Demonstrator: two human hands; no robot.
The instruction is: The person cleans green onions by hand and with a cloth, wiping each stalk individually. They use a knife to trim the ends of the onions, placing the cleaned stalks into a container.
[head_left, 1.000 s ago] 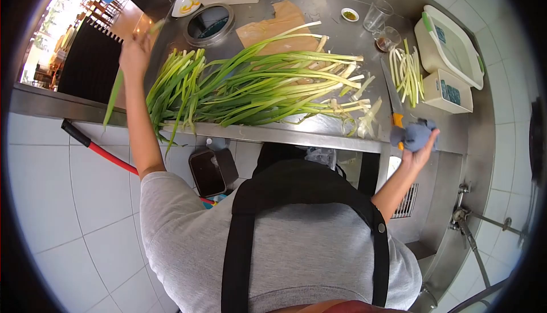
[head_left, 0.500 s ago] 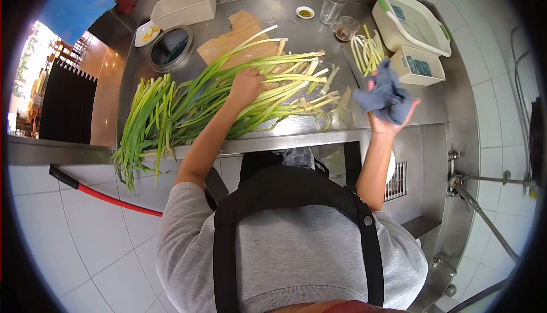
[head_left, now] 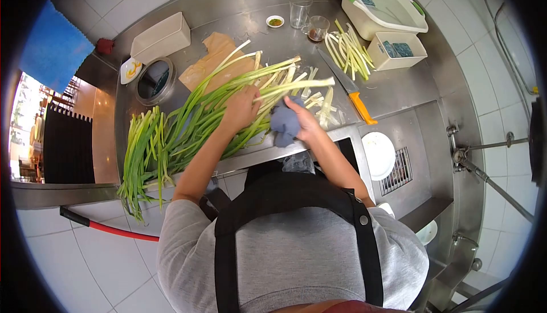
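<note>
A large pile of green onions (head_left: pixel 208 105) lies across the steel counter, white ends to the right and green tops to the left. My left hand (head_left: pixel 241 109) is closed round some stalks in the middle of the pile. My right hand (head_left: pixel 307 124) grips a crumpled blue-grey cloth (head_left: pixel 285 122) beside the white ends, its thumb up against a stalk. Trimmed outer leaves and scraps (head_left: pixel 326 110) lie just right of the cloth. Farther right rests a knife (head_left: pixel 360 106) with an orange handle, near a small bunch of cleaned stalks (head_left: pixel 348 51).
Behind the pile lie brown paper (head_left: pixel 219 56), a sauce dish (head_left: pixel 274 21), a glass (head_left: pixel 299 11) and a glass cup (head_left: pixel 317 28). A water-filled tub (head_left: pixel 384 13) and a smaller bin (head_left: pixel 411 60) stand back right. A sink with a white plate (head_left: pixel 378 154) is at right.
My right hand has moved left with the cloth, from above the knife to the white ends of the onions. The knife's handle now shows. The whole view has shifted slightly.
</note>
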